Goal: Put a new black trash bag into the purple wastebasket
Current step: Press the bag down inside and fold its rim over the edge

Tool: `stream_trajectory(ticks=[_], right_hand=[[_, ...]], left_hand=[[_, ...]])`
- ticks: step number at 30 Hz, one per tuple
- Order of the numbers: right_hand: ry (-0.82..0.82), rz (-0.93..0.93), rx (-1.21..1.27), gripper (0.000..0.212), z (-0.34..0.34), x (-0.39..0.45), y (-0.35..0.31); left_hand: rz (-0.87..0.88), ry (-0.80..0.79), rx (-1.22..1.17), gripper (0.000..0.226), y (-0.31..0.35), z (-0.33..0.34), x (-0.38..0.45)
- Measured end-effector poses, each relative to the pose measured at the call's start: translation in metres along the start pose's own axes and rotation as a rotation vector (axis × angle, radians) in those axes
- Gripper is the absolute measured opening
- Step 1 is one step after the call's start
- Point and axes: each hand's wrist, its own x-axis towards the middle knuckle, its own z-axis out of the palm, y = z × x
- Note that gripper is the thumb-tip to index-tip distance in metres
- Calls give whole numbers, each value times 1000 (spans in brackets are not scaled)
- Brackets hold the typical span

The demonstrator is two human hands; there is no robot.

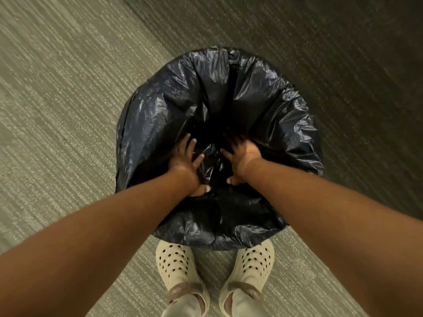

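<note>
A black trash bag point(263, 115) is spread over a round wastebasket on the floor, its edge folded over the rim all the way round. The bag hides the wastebasket itself, except perhaps a sliver at the right rim point(319, 172). Both my hands reach down inside the bag's opening. My left hand point(186, 163) lies with fingers spread, palm pressed against the plastic on the left inner side. My right hand point(242, 159) is also spread flat, pushing on the plastic on the right inner side. Neither hand grips anything.
Ribbed grey-green carpet point(57, 110) covers the floor, darker toward the upper right point(343, 53). My two feet in cream perforated clogs point(174, 264) point(254, 261) stand just in front of the basket, toes touching the bag's near edge.
</note>
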Motion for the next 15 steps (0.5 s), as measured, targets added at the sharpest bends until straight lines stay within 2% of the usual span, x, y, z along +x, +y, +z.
stream_trajectory(ticks=[3,5,8,10,12,13,15], right_hand=[[-71,93,9,84,13,-5,4],[-78,126,23,80,15,-9,7],[-39,88,77,95,11,-9,3],[104,26,269,92,5,-7,-2],[264,-33,448,84,-1,-2,-9],[273,-48,517,84,-3,0,-12],[158,-74,732,84,-4,6,-18]], left_hand=[[-30,-106,-40,97,-9,9,-5],[-30,-113,-57,98,-12,11,-6],[-18,-38,-87,98,-6,4,-9],[11,46,-79,98,-1,1,-10],[52,38,-94,96,3,1,-10],[73,-7,-95,93,4,2,-10],[125,-124,-99,83,6,0,-11]])
